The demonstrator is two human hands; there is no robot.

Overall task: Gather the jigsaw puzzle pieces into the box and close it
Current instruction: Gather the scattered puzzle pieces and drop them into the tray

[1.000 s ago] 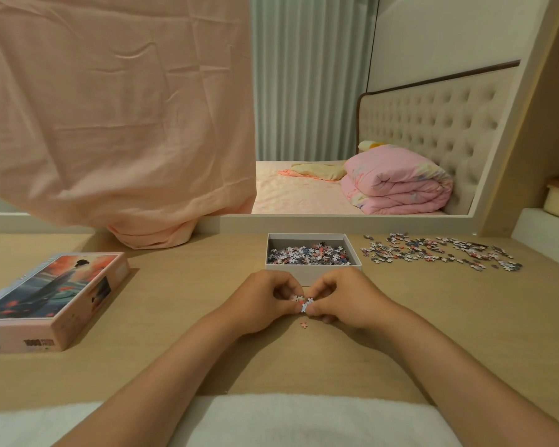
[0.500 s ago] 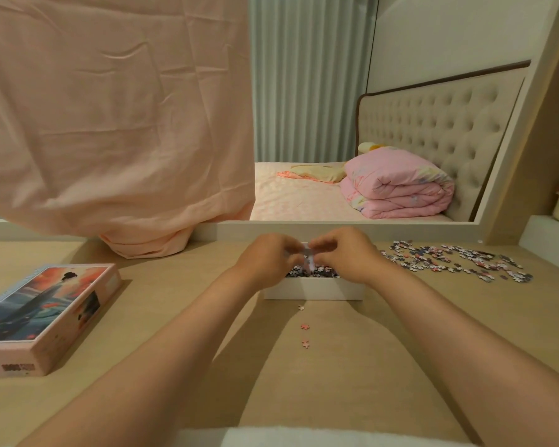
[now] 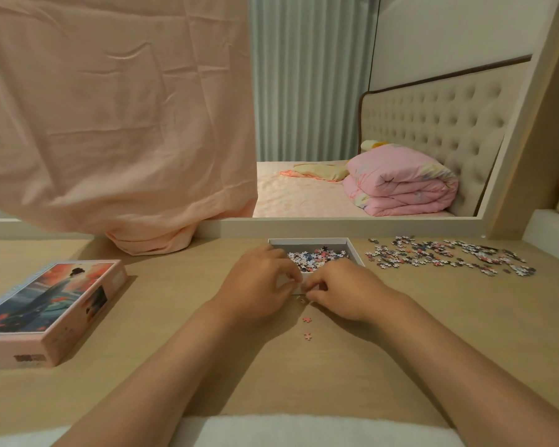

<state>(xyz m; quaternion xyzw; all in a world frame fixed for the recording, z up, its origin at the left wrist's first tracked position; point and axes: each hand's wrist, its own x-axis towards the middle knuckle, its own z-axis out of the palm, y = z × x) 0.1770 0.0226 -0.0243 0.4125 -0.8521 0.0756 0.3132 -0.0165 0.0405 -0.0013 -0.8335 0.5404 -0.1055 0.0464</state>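
Right now both hands meet at the near wall of the box (image 3: 355, 250). The left hand (image 3: 259, 285) has its fingers curled, and its tips touch the box edge. The right hand (image 3: 342, 291) has its finger and thumb pressed close together, down by a small piece (image 3: 301, 300) on the table (image 3: 175, 317). I cannot tell if it has hold of that piece.

The box is open and has a heap of pieces (image 3: 317, 258) inside. The hands cover its near wall. Two pink pieces (image 3: 307, 319) lie on the table just in front of the hands, one behind the other. A big spread of loose pieces (image 3: 449, 256) lies to the right of the box, apart from it.

The lid (image 3: 46, 304) with the picture on it sits far to the left. A pink cloth (image 3: 110, 117) hangs over the back of the table, left of the box. A mirror (image 3: 336, 195) behind the box shows a bed and a folded pink blanket (image 3: 400, 185). Something white (image 3: 304, 430) lies along the near edge of the table.
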